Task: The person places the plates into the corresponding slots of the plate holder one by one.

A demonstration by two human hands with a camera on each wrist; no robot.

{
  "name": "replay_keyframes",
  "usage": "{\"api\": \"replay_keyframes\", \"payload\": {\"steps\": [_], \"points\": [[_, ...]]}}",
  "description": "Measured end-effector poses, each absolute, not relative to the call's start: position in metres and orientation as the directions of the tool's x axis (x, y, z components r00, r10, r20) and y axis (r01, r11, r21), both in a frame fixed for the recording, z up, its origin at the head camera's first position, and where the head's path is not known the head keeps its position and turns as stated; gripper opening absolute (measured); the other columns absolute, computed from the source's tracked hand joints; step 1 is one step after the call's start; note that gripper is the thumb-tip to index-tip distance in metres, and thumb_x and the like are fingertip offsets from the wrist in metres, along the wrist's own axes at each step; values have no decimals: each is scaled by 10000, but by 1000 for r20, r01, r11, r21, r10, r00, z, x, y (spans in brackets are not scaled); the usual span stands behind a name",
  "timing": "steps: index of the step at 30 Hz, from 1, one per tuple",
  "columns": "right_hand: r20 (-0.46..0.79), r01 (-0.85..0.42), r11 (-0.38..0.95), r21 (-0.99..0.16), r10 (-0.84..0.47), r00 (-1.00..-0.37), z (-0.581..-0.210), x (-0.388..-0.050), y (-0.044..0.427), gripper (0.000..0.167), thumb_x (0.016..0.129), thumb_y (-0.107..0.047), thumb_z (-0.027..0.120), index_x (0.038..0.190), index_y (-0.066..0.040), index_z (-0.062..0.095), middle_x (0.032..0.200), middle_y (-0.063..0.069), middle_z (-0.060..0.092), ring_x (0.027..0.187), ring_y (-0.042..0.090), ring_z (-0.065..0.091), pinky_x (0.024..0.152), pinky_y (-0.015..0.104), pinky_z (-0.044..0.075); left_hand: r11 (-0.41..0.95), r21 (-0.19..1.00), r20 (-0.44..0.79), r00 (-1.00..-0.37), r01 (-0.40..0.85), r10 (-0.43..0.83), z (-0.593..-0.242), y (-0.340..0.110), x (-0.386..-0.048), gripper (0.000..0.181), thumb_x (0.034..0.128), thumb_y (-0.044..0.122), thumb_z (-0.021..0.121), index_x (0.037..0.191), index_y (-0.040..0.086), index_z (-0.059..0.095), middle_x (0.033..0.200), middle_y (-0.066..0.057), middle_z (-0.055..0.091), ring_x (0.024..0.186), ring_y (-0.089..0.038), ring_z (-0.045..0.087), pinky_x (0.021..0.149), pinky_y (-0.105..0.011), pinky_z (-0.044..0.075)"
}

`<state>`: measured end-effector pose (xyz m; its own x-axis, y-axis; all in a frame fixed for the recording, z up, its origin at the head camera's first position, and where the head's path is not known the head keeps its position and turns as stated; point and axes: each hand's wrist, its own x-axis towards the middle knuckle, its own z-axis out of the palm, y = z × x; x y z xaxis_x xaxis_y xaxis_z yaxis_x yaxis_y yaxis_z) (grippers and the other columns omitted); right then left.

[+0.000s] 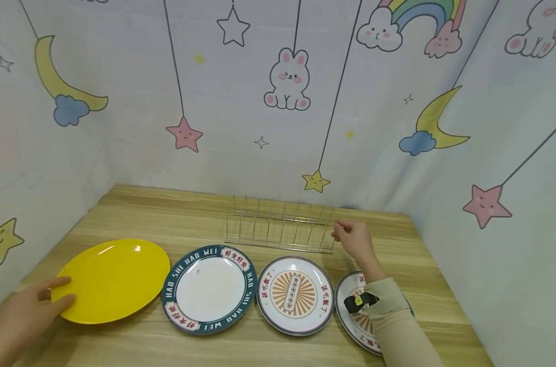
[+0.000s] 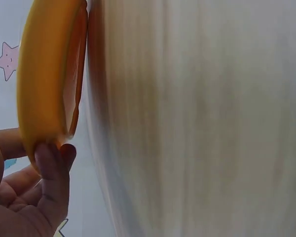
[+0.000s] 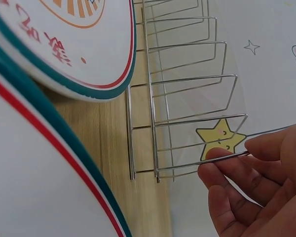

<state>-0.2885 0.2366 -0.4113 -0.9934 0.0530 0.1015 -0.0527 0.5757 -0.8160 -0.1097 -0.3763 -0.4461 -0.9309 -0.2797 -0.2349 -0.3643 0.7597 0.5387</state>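
At the left of the head view, my left hand [image 1: 27,311] grips the near-left rim of a yellow oval plate [image 1: 117,280]. The left wrist view has that plate [image 2: 47,74] edge-on, with its rim between thumb and fingers. My right hand [image 1: 355,239] pinches the right end of a metal wire dish rack [image 1: 279,247] at the back of the table. In the right wrist view, thumb and fingertips of the right hand [image 3: 266,182] meet on the last wire loop of the rack [image 3: 202,119]. No plate stands between the rack's wires.
In a row right of the yellow plate lie a green-rimmed white plate [image 1: 209,290], a plate with an orange sunburst [image 1: 278,316], and a similar plate [image 1: 349,300] partly hidden under my right forearm. A printed curtain [image 1: 241,163] hangs behind the wooden table [image 1: 168,219].
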Motion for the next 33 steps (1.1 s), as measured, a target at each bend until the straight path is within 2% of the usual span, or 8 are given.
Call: {"api": "replay_keyframes", "payload": {"steps": [10,14,16,19,21,23,26,33], "points": [[86,-55,574,-817,28,-996,-410,-290,239,348,1013,-156,563,1300,37,610,927,151,733,858,266,711,767,327,579,656,574,-151,-850,-491,-504,-442,-364,-116,575,990,267,561,1427,-72,403,1361,-445,350,1193,-584,370,905,-674,401],[74,-48,569,-821,22,-997,-408,-291,240,365,1014,-164,564,1316,37,597,915,148,734,865,289,711,746,297,566,562,638,-152,-801,-527,-579,-437,-361,-117,551,998,239,517,1453,-45,395,1375,-421,367,1164,-544,466,709,-446,550],[72,-48,570,-820,19,-997,-408,-292,240,370,1014,-164,564,1320,44,590,911,151,735,864,297,712,753,307,567,507,679,-153,-777,-531,-611,-433,-359,-117,551,1001,227,498,1475,-23,370,1395,-404,365,1146,-513,498,567,-272,520],[68,-47,567,-822,16,-998,-407,-292,240,373,1013,-164,567,1320,47,587,906,150,735,852,289,715,788,355,579,453,724,-134,-751,-519,-646,-428,-357,-118,552,999,211,479,1496,10,348,1399,-389,389,986,-414,559,443,-153,406],[63,-46,558,-828,12,-998,-407,-292,240,375,1012,-162,572,1319,51,586,901,151,735,842,287,716,811,396,580,432,755,-113,-747,-493,-655,-424,-357,-118,552,1002,220,466,1505,31,343,1402,-383,397,824,-231,596,443,-133,394],[57,-42,549,-834,10,-998,-407,-292,240,379,1010,-165,576,1322,50,584,899,149,736,838,285,717,825,424,577,426,783,-80,-754,-452,-652,-420,-356,-118,549,1004,220,448,1504,23,340,1392,-386,410,658,-28,523,448,-141,422],[51,-42,530,-847,2,-999,-407,-293,240,389,1011,-163,574,1329,62,571,903,162,733,829,292,715,833,453,572,415,818,-44,-762,-399,-646,-414,-354,-118,557,1007,229,424,1511,17,321,1409,-376,402,591,157,379,452,-121,438],[52,-44,509,-859,2,-999,-406,-292,241,383,1007,-146,578,1321,72,573,904,191,727,791,283,717,813,450,578,395,863,33,-746,-315,-665,-399,-345,-125,543,1000,259,437,1513,93,370,1456,-319,395,621,146,430,468,-111,453]]}}
